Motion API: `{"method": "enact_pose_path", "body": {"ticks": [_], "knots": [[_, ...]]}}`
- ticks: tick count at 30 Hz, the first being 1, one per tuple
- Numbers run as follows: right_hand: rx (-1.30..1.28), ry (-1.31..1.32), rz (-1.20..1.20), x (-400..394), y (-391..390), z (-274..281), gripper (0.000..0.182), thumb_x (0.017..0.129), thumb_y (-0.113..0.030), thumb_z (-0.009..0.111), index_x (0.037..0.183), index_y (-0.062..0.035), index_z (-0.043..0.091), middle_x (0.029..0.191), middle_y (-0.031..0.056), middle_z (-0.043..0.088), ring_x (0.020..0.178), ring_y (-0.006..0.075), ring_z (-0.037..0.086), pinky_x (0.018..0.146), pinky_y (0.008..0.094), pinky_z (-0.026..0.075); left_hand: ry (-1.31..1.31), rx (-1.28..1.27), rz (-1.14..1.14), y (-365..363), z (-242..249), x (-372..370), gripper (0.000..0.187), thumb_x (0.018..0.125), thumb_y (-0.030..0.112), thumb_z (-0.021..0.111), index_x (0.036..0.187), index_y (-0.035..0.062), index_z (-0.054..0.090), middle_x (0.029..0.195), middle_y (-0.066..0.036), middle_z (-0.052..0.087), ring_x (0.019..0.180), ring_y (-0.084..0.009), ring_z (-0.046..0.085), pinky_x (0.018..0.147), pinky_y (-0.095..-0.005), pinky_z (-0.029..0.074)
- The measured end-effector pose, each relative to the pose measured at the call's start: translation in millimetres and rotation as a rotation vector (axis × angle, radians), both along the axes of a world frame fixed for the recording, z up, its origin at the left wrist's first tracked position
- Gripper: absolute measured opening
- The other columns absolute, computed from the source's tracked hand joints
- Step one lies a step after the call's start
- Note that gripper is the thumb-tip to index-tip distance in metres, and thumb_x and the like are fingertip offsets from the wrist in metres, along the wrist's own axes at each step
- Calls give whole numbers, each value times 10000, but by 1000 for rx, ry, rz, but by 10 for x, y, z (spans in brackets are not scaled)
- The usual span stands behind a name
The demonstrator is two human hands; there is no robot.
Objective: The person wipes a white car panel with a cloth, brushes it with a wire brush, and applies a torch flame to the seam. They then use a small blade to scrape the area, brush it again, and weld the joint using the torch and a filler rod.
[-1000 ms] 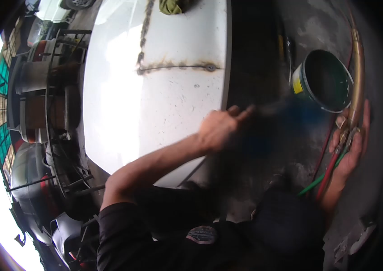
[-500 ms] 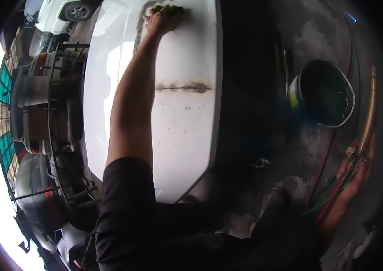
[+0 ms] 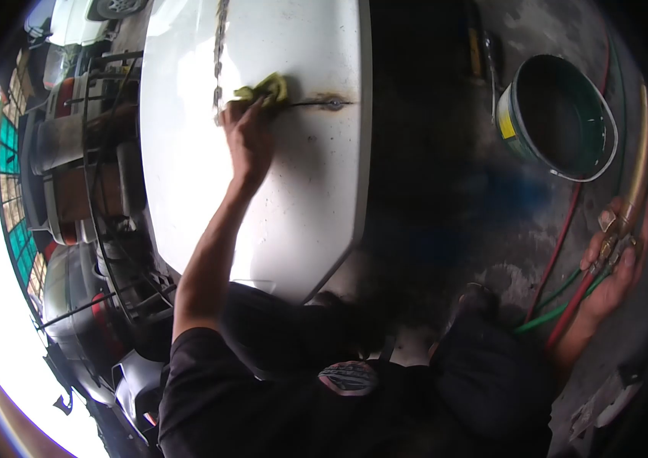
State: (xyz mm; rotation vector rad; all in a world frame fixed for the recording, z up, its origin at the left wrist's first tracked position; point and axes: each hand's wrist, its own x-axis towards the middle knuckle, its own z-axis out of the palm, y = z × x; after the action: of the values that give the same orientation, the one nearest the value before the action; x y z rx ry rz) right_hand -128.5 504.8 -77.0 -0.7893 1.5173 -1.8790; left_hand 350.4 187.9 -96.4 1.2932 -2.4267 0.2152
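My left hand (image 3: 249, 145) presses a crumpled yellow-green cloth (image 3: 272, 88) against a large white panel (image 3: 293, 229). The cloth lies beside a dark line across the panel, which ends in a scorched brownish spot (image 3: 332, 101). Farther up and to the left runs a rough dark seam (image 3: 220, 53). Off to the right, my right hand (image 3: 610, 278) is wrapped round the valve end of a brass gas torch (image 3: 639, 153). A red hose (image 3: 568, 317) and a green hose (image 3: 541, 322) lead from the torch's lower end. Its far tip points up, away from the panel.
On the dark floor to the right of the panel stands a green bucket (image 3: 521, 126) with a wire handle. Left of the panel are dark metal frames and car parts (image 3: 72, 198). A white vehicle (image 3: 80, 23) is at the upper left.
My left hand and the cloth have come down the panel toward me, from the upper seam to the dark line. My right hand still grips the torch. The view has shifted slightly.
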Motion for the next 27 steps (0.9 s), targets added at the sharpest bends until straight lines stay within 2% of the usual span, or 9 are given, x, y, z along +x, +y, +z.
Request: {"method": "enact_pose_path", "body": {"ticks": [3,6,9,13,21,22,23,25,27], "knots": [[-23,3,34,8,-3,69,809,1012,-355,522,1621,57,185,1258,291,621,603,128,582,475,199,467,-41,39,-199,295,-170,-716,391,772,-18,628,1122,77,773,1137,-154,612,1070,-341,524,949,-453,443],[-28,11,23,61,2,139,808,1012,-357,523,1619,60,191,1270,296,615,601,127,580,463,204,460,15,143,-266,467,-348,-1251,386,785,42,631,1142,99,766,1209,-161,564,1067,-357,506,938,-472,437],[-33,3,20,164,-19,174,808,1011,-368,523,1616,61,201,1269,296,613,596,126,577,459,204,459,0,160,-438,526,-344,-1512,415,786,-14,626,1144,137,774,1053,-104,614,1003,-335,538,886,-447,464],[-20,52,24,239,-83,181,815,1006,-385,522,1614,58,209,1246,285,619,594,124,576,461,203,468,18,141,-392,363,-294,-1274,471,803,74,644,1264,144,711,1136,-135,576,1060,-329,514,937,-443,435],[4,48,7,178,-88,203,807,1002,-378,513,1609,63,217,1216,278,631,588,127,576,453,216,469,-192,68,35,-387,327,662,361,846,-94,561,1062,83,791,974,-222,744,946,-353,675,824,-430,554],[-28,34,13,124,-56,141,799,1003,-369,508,1609,63,218,1212,276,633,590,127,577,453,215,468,0,67,147,-330,551,846,275,892,-67,592,1024,65,794,945,-187,755,845,-300,700,736,-412,568],[-51,16,21,108,-3,95,791,1004,-361,504,1608,63,218,1208,275,636,591,128,578,453,214,467,430,387,660,-207,845,818,212,967,-14,602,1116,19,749,958,-167,748,795,-241,714,635,-364,576],[-27,8,-5,111,7,114,785,1007,-353,501,1607,66,219,1208,280,633,589,129,579,454,214,467,997,612,494,20,1161,1173,289,1019,17,568,1300,-17,631,1005,-180,732,792,-214,729,595,-319,594],[-27,6,-27,106,-47,134,778,1010,-345,499,1606,69,219,1209,285,631,587,131,580,455,215,466,1124,688,438,274,1283,1152,391,1034,29,554,1420,-16,505,1068,-228,717,828,-247,740,646,-328,629]]}}
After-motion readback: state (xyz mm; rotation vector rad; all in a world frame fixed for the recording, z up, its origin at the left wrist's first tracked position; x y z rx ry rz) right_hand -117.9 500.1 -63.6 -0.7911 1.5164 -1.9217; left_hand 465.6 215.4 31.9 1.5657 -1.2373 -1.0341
